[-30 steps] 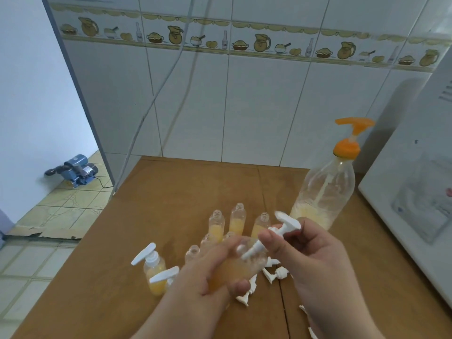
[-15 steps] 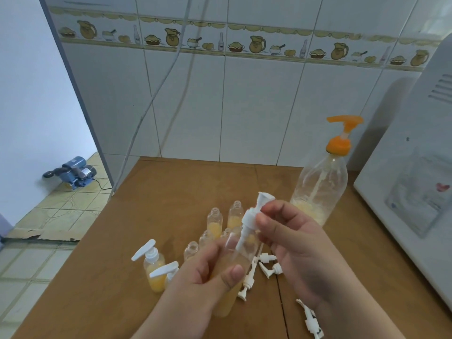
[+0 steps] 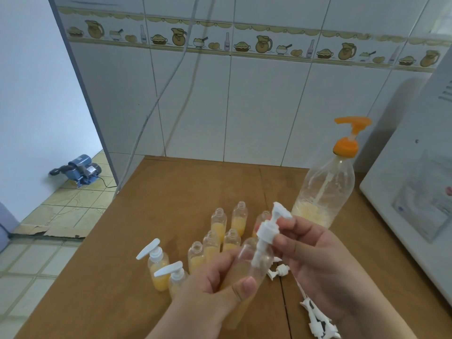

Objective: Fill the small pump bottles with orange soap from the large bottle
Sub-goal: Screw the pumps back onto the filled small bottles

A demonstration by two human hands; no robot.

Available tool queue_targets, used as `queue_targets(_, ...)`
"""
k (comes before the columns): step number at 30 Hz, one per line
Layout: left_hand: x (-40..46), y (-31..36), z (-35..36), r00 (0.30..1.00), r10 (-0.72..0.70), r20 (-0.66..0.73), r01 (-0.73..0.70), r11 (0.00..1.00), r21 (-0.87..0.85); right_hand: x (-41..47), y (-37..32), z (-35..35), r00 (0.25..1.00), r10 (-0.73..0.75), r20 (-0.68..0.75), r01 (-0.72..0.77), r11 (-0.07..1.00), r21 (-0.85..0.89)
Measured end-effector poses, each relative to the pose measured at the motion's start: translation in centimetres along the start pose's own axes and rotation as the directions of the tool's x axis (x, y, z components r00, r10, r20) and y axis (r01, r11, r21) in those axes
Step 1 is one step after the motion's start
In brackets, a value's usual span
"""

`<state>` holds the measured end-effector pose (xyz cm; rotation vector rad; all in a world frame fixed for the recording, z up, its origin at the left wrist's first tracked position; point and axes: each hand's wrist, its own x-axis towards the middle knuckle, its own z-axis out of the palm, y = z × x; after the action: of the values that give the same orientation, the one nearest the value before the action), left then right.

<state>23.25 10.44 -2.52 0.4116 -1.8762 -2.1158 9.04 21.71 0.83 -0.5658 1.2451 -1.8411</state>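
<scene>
Hands low in frame: our left hand (image 3: 215, 287) grips the small bottle (image 3: 247, 272), right hand (image 3: 315, 260) pinches the white pump (image 3: 267, 232); we should keep its tube centred, then twist.

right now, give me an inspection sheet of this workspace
surface: brown wooden table against a tiled wall.
job's things: large bottle with orange pump, upright, little soap left at its bottom; six open small bottles part filled; two capped small bottles at left.
clutter: loose white pump heads lying near the table's front right.
grips: left hand holds a small bottle tilted; right hand pinches a white pump with its tube in that bottle's neck, not seated.
cables: two grey cables hang down the wall.
surroundings: white appliance at right; blue pump motor on the floor at left.
</scene>
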Motion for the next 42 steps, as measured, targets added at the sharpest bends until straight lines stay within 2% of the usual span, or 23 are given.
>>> queue_targets(4, 0.3, -0.5, 0.5, 1.0, -0.006, -0.021, 0.007, 0.998, 0.058, -0.3, 0.3, -0.8, 0.999, -0.036, -0.038, 0.033, 0.995, -0.094)
queue_targets(7, 0.5, -0.8, 0.6, 0.999, -0.017, -0.032, 0.021, 0.994, 0.105, -0.4, 0.1, -1.3, 1.0, -0.004, -0.021, 0.004, 1.0, -0.021)
queue_targets(12, 0.6, -1.1, 1.3, 0.998, -0.055, 0.02, 0.051, 0.986, 0.16, -0.8, 1.1, -1.3, 0.991, -0.007, -0.134, -0.008, 0.994, -0.11)
queue_targets(17, 0.5, -1.4, 1.6, 0.996, -0.08, 0.039, 0.072, 0.981, 0.181, -1.4, 0.7, -2.9, 0.997, 0.059, -0.053, -0.057, 0.998, 0.037)
queue_targets(19, 0.5, -1.5, 1.7, 0.997, -0.077, 0.025, 0.071, 0.978, 0.196, -1.5, 1.0, -2.8, 0.996, 0.054, -0.069, -0.052, 0.998, 0.04)
queue_targets(23, 0.6, -1.4, 1.7, 0.996, -0.086, -0.004, 0.085, 0.982, 0.169, -1.0, 2.0, -1.8, 0.985, -0.001, -0.172, -0.007, 0.999, -0.046)
queue_targets(27, 0.6, -1.0, 1.4, 0.994, -0.1, 0.036, 0.101, 0.995, -0.007, -1.0, 1.4, -1.1, 0.999, 0.049, -0.004, -0.048, 0.987, 0.154)
queue_targets(29, 0.6, -0.8, 1.3, 0.993, -0.102, 0.058, 0.105, 0.994, -0.043, -0.9, 1.6, -0.6, 0.997, 0.062, -0.047, -0.053, 0.983, 0.175)
queue_targets(31, 0.5, -1.0, 1.5, 0.994, -0.105, 0.035, 0.108, 0.992, -0.073, -0.6, 1.9, -0.2, 0.992, 0.034, -0.123, -0.024, 0.996, 0.083)
queue_targets(33, 0.5, -1.1, 1.5, 0.993, -0.117, -0.019, 0.115, 0.99, -0.08, -0.4, 1.7, 0.1, 0.991, 0.003, -0.132, -0.003, 1.0, -0.001)
queue_targets(37, 0.7, -0.8, 0.9, 0.99, -0.134, -0.047, 0.133, 0.991, -0.017, -0.1, 1.3, 0.1, 0.997, 0.012, -0.078, -0.007, 0.998, 0.061)
queue_targets(42, 1.0, -0.6, 1.0, 0.988, -0.139, -0.071, 0.138, 0.99, -0.015, 0.2, 0.8, 1.2, 0.982, -0.049, -0.182, 0.034, 0.996, -0.082)
